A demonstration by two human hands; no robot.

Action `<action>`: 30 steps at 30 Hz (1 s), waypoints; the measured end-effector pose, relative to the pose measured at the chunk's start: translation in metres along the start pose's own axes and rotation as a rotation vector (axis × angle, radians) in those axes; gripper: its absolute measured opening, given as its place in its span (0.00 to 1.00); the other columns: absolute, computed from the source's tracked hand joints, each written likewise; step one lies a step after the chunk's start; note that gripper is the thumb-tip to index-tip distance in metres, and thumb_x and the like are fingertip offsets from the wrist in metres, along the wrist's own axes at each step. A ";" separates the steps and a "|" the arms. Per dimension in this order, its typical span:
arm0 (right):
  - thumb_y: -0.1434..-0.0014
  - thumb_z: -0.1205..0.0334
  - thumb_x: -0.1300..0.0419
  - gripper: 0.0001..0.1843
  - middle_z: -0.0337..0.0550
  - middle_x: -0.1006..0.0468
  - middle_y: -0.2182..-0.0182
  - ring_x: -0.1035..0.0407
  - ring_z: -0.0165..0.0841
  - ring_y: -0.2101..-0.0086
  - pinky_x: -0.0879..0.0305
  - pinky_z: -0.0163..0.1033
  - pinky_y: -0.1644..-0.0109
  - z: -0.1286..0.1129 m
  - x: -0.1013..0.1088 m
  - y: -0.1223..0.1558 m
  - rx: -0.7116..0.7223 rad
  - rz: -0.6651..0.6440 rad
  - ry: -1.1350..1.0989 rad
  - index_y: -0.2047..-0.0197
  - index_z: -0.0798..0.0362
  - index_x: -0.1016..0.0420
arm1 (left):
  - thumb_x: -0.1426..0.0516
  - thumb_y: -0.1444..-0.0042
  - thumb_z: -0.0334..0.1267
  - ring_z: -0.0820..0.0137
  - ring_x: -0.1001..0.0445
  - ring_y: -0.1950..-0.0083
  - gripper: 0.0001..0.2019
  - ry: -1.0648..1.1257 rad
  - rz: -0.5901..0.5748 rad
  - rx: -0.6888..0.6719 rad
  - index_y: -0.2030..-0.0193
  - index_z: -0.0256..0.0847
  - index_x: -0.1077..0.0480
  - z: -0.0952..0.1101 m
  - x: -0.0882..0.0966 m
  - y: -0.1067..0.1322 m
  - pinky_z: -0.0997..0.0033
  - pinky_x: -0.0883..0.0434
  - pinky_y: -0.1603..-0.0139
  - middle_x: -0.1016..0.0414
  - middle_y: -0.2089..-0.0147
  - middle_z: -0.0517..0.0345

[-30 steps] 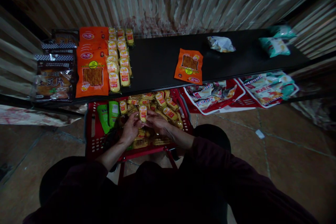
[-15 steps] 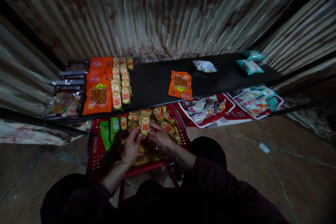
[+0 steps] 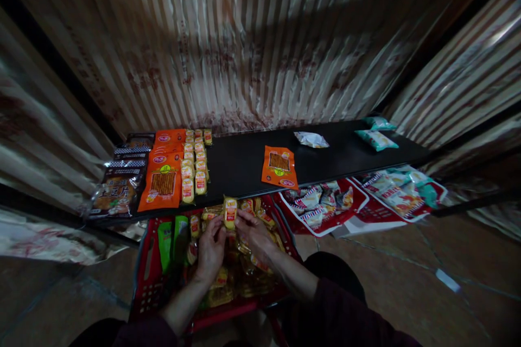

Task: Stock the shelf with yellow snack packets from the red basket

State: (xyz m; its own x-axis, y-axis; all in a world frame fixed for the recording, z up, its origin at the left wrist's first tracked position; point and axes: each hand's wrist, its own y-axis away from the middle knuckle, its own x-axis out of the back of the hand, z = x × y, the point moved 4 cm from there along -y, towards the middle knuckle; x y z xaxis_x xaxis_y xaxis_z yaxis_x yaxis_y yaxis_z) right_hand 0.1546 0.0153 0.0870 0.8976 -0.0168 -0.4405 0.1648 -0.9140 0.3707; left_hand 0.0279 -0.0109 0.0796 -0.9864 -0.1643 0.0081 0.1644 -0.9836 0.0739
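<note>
A small yellow snack packet [image 3: 230, 212] with a red-and-white label stands upright between my fingertips, just in front of the shelf edge. My left hand [image 3: 210, 249] pinches its left side; my right hand [image 3: 257, 234] grips the right side. Below both hands, a red plastic basket [image 3: 142, 282] holds many similar packets and two green pouches [image 3: 172, 241]. On the black shelf [image 3: 236, 162], rows of the same yellow packets [image 3: 194, 165] lie side by side, left of the bare stretch.
Orange snack bags [image 3: 163, 179] and dark brown bags [image 3: 120, 187] fill the shelf's left end. Farther right lie a single orange bag [image 3: 279, 167], a white packet [image 3: 311, 139] and teal packets [image 3: 377, 139]. Red baskets [image 3: 358, 211] of bagged snacks stand below, at the right.
My view has tilted up, so shelf and basket sit lower in the picture. Both hands still hold the yellow packet, which is now closer to the shelf's front edge.
</note>
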 end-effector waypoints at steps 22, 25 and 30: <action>0.66 0.65 0.27 0.18 0.40 0.19 0.73 0.29 0.29 0.75 0.33 0.35 0.67 -0.044 -0.020 -0.096 0.041 0.072 -0.188 0.68 0.54 0.22 | 0.48 0.48 0.29 0.72 0.23 0.67 0.10 0.039 0.270 -0.023 0.59 0.36 0.32 0.033 -0.022 -0.097 0.68 0.26 0.60 0.25 0.61 0.52; 0.67 0.67 0.29 0.16 0.39 0.20 0.75 0.29 0.29 0.75 0.33 0.34 0.68 -0.050 -0.021 -0.114 0.060 0.120 -0.181 0.69 0.55 0.23 | 0.49 0.49 0.26 0.72 0.23 0.66 0.11 -0.017 0.301 -0.030 0.58 0.35 0.31 0.031 -0.025 -0.115 0.68 0.26 0.59 0.25 0.60 0.51; 0.64 0.69 0.32 0.13 0.38 0.21 0.76 0.29 0.28 0.75 0.34 0.33 0.69 -0.052 -0.024 -0.135 0.075 0.191 -0.145 0.70 0.55 0.24 | 0.49 0.50 0.24 0.71 0.23 0.65 0.15 -0.133 0.316 -0.018 0.55 0.34 0.31 0.031 -0.026 -0.137 0.67 0.27 0.56 0.24 0.61 0.50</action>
State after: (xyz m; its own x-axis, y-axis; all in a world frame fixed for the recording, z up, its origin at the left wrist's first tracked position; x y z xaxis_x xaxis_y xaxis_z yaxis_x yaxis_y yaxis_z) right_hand 0.1322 0.1607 0.0901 0.8406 -0.2452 -0.4830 -0.0381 -0.9162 0.3988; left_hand 0.0309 0.1303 0.0998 -0.8784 -0.4510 0.1580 0.4607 -0.8871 0.0293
